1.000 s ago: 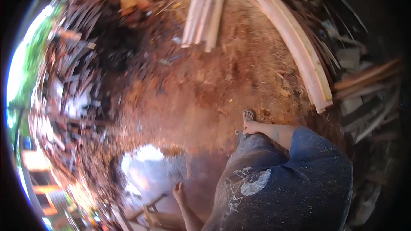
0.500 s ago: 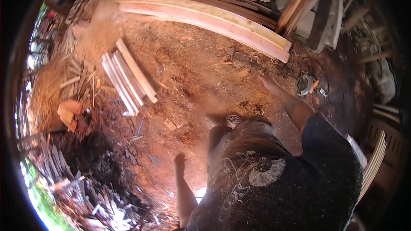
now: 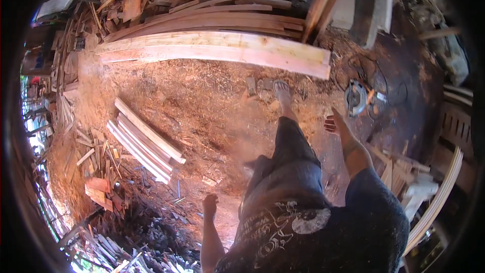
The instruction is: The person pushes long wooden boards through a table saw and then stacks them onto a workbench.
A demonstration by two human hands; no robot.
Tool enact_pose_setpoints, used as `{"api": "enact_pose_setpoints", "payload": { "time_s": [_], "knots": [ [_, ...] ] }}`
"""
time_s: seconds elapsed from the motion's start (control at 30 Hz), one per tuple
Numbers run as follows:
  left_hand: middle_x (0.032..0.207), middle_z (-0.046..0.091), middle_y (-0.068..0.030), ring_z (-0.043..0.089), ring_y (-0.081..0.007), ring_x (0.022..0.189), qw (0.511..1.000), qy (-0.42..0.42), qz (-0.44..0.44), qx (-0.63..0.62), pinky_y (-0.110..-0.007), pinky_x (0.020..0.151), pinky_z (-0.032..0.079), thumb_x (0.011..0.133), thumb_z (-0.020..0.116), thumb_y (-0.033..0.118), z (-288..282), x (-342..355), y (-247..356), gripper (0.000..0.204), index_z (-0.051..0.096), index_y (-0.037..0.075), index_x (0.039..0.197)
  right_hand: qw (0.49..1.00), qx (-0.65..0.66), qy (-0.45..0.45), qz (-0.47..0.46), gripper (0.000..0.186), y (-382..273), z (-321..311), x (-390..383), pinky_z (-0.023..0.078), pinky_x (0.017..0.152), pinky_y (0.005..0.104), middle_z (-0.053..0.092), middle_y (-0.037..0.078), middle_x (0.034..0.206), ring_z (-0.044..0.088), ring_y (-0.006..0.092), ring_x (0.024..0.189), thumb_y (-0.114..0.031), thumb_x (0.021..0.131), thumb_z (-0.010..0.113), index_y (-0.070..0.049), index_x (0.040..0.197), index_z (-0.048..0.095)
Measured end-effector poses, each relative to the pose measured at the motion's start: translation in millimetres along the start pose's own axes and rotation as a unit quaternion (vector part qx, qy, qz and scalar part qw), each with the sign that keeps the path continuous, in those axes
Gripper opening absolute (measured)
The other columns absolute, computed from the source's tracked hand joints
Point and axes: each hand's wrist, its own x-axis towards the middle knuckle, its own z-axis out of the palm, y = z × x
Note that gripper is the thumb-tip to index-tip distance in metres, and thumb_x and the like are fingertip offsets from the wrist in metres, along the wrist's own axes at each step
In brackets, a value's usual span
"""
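We see a leaning brown post (image 3: 324, 2) at the upper right, a slotted panel (image 3: 453, 127) near the right edge, and orange-brown wood blocks (image 3: 99, 192) beside dark debris (image 3: 144, 232).

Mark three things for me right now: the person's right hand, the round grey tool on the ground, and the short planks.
Right hand (image 3: 337, 123): head view, middle of the hand.
Round grey tool (image 3: 357, 99): head view, middle of its body.
Short planks (image 3: 146, 142): head view, partway along a middle plank.

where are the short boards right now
In the head view, the short boards lie on the dirt floor left of centre, up and left of the left hand and below the long pale boards.
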Motion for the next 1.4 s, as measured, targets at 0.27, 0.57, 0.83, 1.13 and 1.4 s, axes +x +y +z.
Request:
{"api": "enact_pose_setpoints", "payload": {
  "time_s": [0.27, 0.57, 0.83, 1.13, 1.4],
  "knots": [
    [0.108, 0.072, -0.0139, 0.069, -0.0208, 0.102, 0.983, -0.165, 0.005, 0.084, -0.032, 0.091, 0.052, 0.098, 0.060, 0.023, 150.2, 23.0, 301.3, 0.032, 0.066, 0.000, 0.120, 0.996, 0.042, 0.072, -0.017, 0.115, -245.5, 58.7, 200.6, 0.046, 0.093, 0.0590, 0.046, 0.023, 0.136, 0.057, 0.0407, 0.110, -0.087, 0.068, 0.062, -0.010, 0.149, 0.034],
    [0.109, 0.071, -0.0119, 0.068, -0.0165, 0.097, 0.988, -0.073, -0.121, -0.057, -0.030, 0.086, 0.053, 0.098, 0.058, 0.015, 164.3, 56.3, 394.0, 0.029, 0.063, -0.001, 0.122, 0.980, 0.175, -0.032, 0.089, 0.100, -375.2, 128.3, 278.4, 0.034, 0.101, 0.0678, 0.044, 0.016, 0.145, 0.040, 0.0447, 0.132, -0.081, 0.067, 0.068, -0.025, 0.145, 0.042],
    [0.105, 0.072, -0.0106, 0.069, -0.0169, 0.097, 0.982, -0.108, -0.118, -0.099, -0.029, 0.085, 0.054, 0.100, 0.059, 0.019, 156.2, 83.9, 394.0, 0.030, 0.064, -0.002, 0.121, 0.967, 0.244, 0.047, 0.063, 0.066, -344.9, 115.1, 254.0, 0.037, 0.097, 0.0569, 0.051, 0.006, 0.134, 0.045, 0.0317, 0.123, -0.054, 0.078, 0.073, -0.024, 0.132, 0.050],
    [0.118, 0.067, -0.0086, 0.066, -0.0210, 0.107, 0.956, -0.176, -0.067, -0.224, -0.034, 0.091, 0.053, 0.099, 0.057, 0.020, 106.5, 95.0, 389.2, 0.033, 0.059, 0.004, 0.127, 0.920, 0.337, -0.113, -0.166, 0.047, -248.5, 53.5, 4.4, 0.038, 0.109, 0.0620, 0.045, 0.016, 0.139, 0.041, 0.0369, 0.133, -0.028, 0.092, 0.062, -0.006, 0.133, 0.052],
    [0.114, 0.070, -0.0098, 0.069, -0.0228, 0.101, 0.920, -0.210, 0.028, -0.331, -0.035, 0.085, 0.055, 0.098, 0.059, 0.020, 25.5, 148.4, 334.3, 0.032, 0.061, 0.006, 0.126, 0.831, 0.304, -0.089, -0.458, 0.054, -238.8, 109.6, -251.9, 0.044, 0.107, 0.0517, 0.057, 0.015, 0.129, 0.053, 0.0346, 0.124, -0.022, 0.093, 0.066, -0.005, 0.141, 0.046]
  ]
}}
